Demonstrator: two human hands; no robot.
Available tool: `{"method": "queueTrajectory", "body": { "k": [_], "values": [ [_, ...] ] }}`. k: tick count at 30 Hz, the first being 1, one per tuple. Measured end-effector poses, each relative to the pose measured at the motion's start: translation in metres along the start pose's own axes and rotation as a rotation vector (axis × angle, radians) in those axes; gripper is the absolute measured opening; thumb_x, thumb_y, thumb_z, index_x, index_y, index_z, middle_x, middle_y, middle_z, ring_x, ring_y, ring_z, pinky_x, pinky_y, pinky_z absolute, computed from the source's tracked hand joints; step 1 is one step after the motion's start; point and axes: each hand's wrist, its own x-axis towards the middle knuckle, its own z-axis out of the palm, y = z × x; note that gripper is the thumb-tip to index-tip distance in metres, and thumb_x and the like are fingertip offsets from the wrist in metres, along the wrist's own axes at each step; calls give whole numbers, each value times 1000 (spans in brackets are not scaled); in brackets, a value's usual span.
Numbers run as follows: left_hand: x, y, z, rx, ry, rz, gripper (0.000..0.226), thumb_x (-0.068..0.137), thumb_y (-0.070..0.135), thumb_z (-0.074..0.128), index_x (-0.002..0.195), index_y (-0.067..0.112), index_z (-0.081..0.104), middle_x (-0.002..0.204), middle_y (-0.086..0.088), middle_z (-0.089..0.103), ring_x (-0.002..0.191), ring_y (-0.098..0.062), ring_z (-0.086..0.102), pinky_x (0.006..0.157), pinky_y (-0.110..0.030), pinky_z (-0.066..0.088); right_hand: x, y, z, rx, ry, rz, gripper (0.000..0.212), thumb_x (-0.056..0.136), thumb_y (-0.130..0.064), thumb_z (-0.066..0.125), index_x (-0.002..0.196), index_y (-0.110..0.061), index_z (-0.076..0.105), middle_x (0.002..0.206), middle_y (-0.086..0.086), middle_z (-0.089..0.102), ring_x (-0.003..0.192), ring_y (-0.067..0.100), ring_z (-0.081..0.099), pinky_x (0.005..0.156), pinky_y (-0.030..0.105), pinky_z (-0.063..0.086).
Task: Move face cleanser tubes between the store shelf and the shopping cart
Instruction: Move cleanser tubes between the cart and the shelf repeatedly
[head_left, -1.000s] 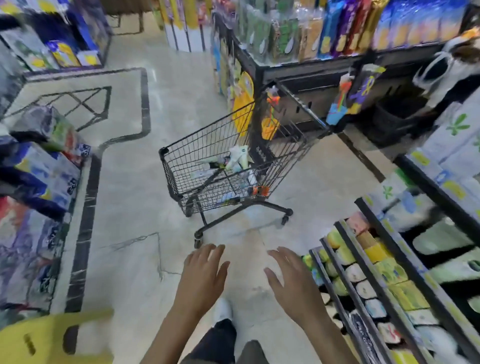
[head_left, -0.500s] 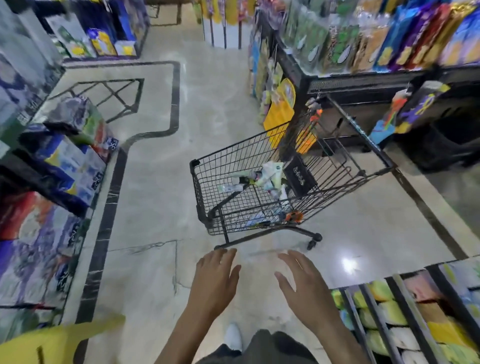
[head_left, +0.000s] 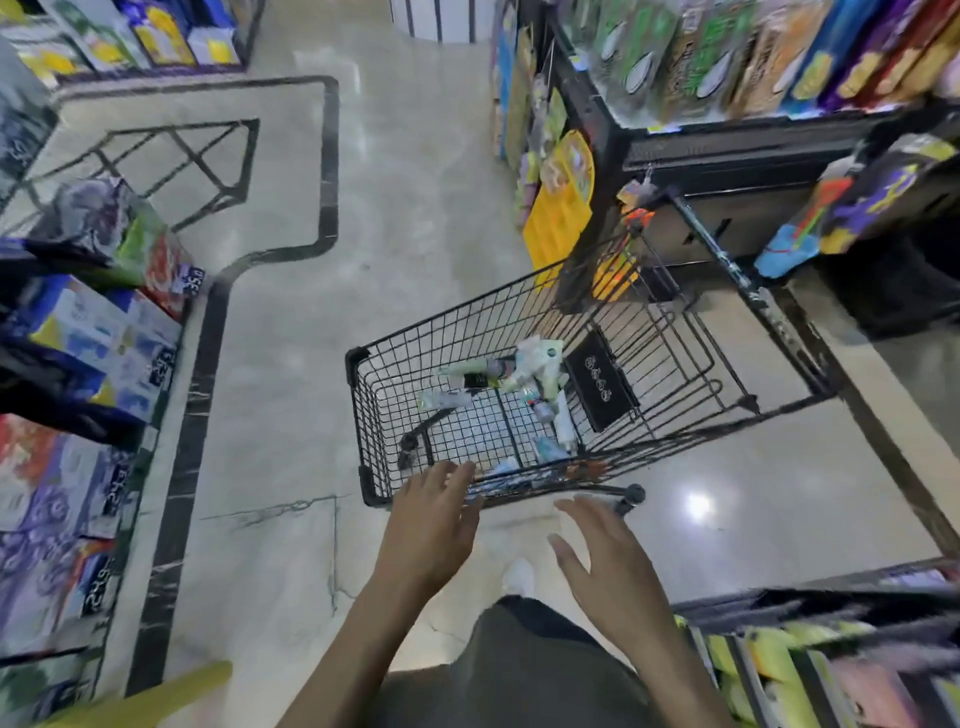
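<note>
A black wire shopping cart (head_left: 363, 415) stands on the pale floor in front of me, its handle end toward the right. Several face cleanser tubes (head_left: 530, 371), pale green and white, lie in a loose pile on the cart's bottom. My left hand (head_left: 431, 519) is stretched forward with straight fingers, its fingertips over the cart's near rim. My right hand (head_left: 602, 561) hovers just short of the cart, fingers spread and empty. Neither hand holds anything.
A store shelf (head_left: 810, 670) with yellow and green packs sits at the lower right. A tall shelf (head_left: 727, 140) of boxed goods stands behind the cart. Stacked packs (head_left: 88, 353) line the left side. A yellow stool edge (head_left: 156, 696) shows at bottom left.
The cart has come closer and larger in view. Both hands have advanced toward it, and the left fingertips now reach its near rim. The lower right shelf has slid out of view.
</note>
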Motion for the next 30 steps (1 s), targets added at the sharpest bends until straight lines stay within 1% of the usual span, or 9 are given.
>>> {"method": "queueTrajectory", "body": {
  "k": [4, 8, 10, 13, 17, 20, 23, 27, 30],
  "values": [
    [28, -12, -4, -28, 44, -70, 38, 94, 29, 68, 130, 18, 61, 117, -3, 66, 102, -28, 63, 84, -43, 55, 80, -14, -30, 1, -53, -112, 42, 104, -39, 53, 145, -29, 53, 153, -10, 44, 144, 12, 39, 115, 35, 38],
    [46, -36, 5, -42, 44, -198, 40, 95, 30, 65, 131, 15, 62, 115, -3, 67, 102, -28, 65, 83, -45, 56, 155, -28, -38, -21, -118, -170, 41, 104, -37, 55, 142, -23, 56, 149, -5, 48, 141, 18, 43, 114, 39, 40],
    [54, -47, 8, -56, 28, -255, 39, 96, 30, 60, 132, 15, 61, 114, -3, 67, 101, -27, 64, 83, -44, 56, 184, -33, -36, -47, -147, -204, 42, 104, -38, 54, 142, -22, 56, 150, -5, 48, 142, 19, 43, 114, 37, 39],
    [74, -60, 15, -58, -16, -324, 39, 94, 27, 61, 130, 15, 61, 114, -3, 67, 100, -28, 64, 84, -43, 56, 221, -36, -31, -86, -202, -220, 43, 105, -37, 53, 146, -24, 53, 155, -4, 44, 145, 17, 38, 116, 33, 32],
    [122, -85, 34, -73, -109, -334, 35, 97, 32, 59, 128, 16, 62, 111, -3, 67, 99, -27, 64, 81, -41, 54, 274, -33, -16, -128, -283, -191, 43, 105, -39, 52, 146, -26, 51, 155, -3, 43, 146, 18, 36, 115, 34, 33],
    [172, -106, 51, -137, -222, -360, 38, 100, 34, 54, 133, 15, 59, 121, -6, 65, 108, -29, 62, 89, -41, 52, 315, -29, 1, -133, -315, -153, 42, 104, -38, 53, 144, -24, 53, 149, -3, 49, 141, 20, 42, 111, 37, 39],
    [219, -124, 76, -210, -339, -418, 47, 101, 32, 52, 145, 14, 50, 138, -10, 58, 124, -30, 55, 101, -42, 46, 357, -27, 20, -161, -340, -107, 45, 105, -36, 52, 148, -23, 49, 153, -1, 45, 143, 21, 40, 110, 36, 38],
    [272, -142, 121, -388, -395, -603, 46, 102, 33, 55, 144, 14, 50, 140, -11, 56, 127, -29, 54, 104, -41, 44, 422, -19, 57, -198, -380, -106, 48, 105, -33, 52, 151, -21, 46, 154, 5, 44, 140, 25, 43, 110, 36, 38],
    [311, -157, 164, -565, -376, -800, 45, 102, 30, 59, 141, 9, 53, 134, -13, 61, 116, -26, 61, 101, -41, 49, 474, -3, 97, -244, -406, -143, 51, 105, -31, 53, 152, -15, 44, 154, 11, 45, 143, 29, 41, 113, 43, 38]
  ]
}}
